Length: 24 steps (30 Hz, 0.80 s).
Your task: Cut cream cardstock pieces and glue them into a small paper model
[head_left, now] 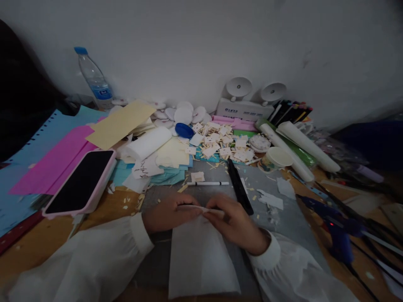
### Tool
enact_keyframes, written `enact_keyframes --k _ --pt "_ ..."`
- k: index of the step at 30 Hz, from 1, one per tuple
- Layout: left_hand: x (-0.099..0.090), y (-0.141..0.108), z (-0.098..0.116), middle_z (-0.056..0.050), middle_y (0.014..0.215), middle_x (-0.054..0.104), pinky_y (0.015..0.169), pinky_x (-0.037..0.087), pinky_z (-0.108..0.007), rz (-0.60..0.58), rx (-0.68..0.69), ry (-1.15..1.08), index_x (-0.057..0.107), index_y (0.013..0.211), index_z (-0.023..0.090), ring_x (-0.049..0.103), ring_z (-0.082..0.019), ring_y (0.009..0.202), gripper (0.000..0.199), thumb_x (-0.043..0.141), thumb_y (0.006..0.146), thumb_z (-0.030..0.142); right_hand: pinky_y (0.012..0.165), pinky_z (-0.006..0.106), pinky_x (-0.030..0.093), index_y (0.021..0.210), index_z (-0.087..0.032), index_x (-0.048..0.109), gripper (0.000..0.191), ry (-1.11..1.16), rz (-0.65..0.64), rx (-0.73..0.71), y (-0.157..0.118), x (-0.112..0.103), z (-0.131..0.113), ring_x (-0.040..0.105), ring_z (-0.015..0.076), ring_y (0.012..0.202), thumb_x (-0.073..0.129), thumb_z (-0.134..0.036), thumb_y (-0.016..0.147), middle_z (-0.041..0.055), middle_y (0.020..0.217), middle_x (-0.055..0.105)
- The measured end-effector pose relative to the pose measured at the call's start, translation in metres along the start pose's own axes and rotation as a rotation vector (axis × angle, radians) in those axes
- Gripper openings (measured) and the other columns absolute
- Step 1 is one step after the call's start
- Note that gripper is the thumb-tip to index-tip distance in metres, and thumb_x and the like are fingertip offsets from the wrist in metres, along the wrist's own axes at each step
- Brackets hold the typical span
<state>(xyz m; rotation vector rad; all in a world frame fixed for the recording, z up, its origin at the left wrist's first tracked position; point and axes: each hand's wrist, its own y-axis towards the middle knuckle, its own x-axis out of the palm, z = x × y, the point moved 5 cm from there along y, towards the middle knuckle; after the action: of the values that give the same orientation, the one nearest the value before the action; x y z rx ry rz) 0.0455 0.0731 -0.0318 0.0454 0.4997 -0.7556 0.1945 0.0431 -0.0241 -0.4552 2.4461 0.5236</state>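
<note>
A sheet of thin white paper [201, 264] hangs toward me over the grey mat [283, 235]. Its far edge is pinched by my left hand [173, 213] and my right hand [236, 222], whose fingertips nearly meet. That edge looks folded or rolled over between them. Just beyond the hands lie a white pen [208, 183] with black bands and a small cream paper piece [197, 177]. A black utility knife [239, 186] rests close to my right hand.
Small cream paper figures [217, 140] are heaped at the back. A phone [82, 182] and coloured paper [53, 163] lie left, below a water bottle [94, 79]. Rightward are a paper cup [275, 159], white rolls [310, 147] and a blue glue gun [338, 228] with its red light lit.
</note>
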Motion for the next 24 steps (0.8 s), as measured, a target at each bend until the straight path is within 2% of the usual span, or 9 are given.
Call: enact_keyframes --k 6,10,14,19,21,24 --pt "0.002 0.001 -0.002 -0.002 0.074 0.068 0.062 0.042 -0.022 0.046 0.034 0.020 0.068 0.080 0.016 0.059 -0.015 0.071 0.027 0.051 0.086 0.036 0.068 0.028 0.041 0.085 -0.020 0.055 0.006 -0.099 -0.005 -0.052 0.000 -0.001 -0.002 0.055 0.0170 0.078 0.053 -0.024 0.090 0.0028 0.079 0.059" --pt "0.002 0.000 -0.004 -0.002 0.078 0.070 0.066 0.044 -0.022 0.049 -0.003 -0.014 0.069 0.081 0.015 0.062 -0.016 0.074 0.026 0.053 0.085 0.035 0.069 0.029 0.040 0.086 -0.020 0.056 0.007 -0.143 0.014 -0.106 -0.001 0.000 -0.005 0.055 0.0174 0.079 0.053 -0.023 0.090 0.0034 0.079 0.061" --pt "0.003 0.000 -0.007 -0.002 0.082 0.071 0.073 0.046 -0.023 0.048 -0.032 -0.136 0.069 0.083 0.015 0.062 -0.017 0.081 0.023 0.056 0.083 0.034 0.067 0.030 0.039 0.082 -0.019 0.058 0.010 -0.262 0.057 -0.238 -0.002 -0.001 -0.015 0.052 0.0173 0.076 0.051 -0.016 0.090 0.0036 0.077 0.062" --pt "0.000 0.001 -0.004 -0.001 0.074 0.067 0.066 0.043 -0.022 0.039 -0.061 -0.156 0.069 0.078 0.014 0.059 -0.016 0.074 0.027 0.054 0.084 0.036 0.067 0.032 0.037 0.093 -0.019 0.059 0.013 -0.451 0.120 -0.456 -0.007 -0.001 -0.027 0.052 0.0178 0.075 0.049 -0.012 0.089 0.0042 0.082 0.066" --pt "-0.003 0.001 0.000 0.000 0.074 0.066 0.065 0.042 -0.022 0.033 -0.044 -0.123 0.069 0.078 0.015 0.058 -0.016 0.075 0.027 0.054 0.084 0.036 0.067 0.032 0.039 0.095 -0.019 0.058 0.013 -0.400 0.139 -0.425 -0.007 -0.003 -0.025 0.053 0.0174 0.076 0.050 -0.011 0.089 0.0040 0.083 0.066" --pt "-0.005 0.000 0.004 0.001 0.073 0.065 0.062 0.042 -0.021 0.009 -0.038 -0.082 0.069 0.082 0.015 0.058 -0.015 0.072 0.024 0.057 0.080 0.036 0.070 0.030 0.042 0.093 -0.020 0.056 0.011 -0.224 0.151 -0.287 -0.005 -0.007 -0.018 0.056 0.0168 0.079 0.052 -0.012 0.088 0.0040 0.084 0.064"
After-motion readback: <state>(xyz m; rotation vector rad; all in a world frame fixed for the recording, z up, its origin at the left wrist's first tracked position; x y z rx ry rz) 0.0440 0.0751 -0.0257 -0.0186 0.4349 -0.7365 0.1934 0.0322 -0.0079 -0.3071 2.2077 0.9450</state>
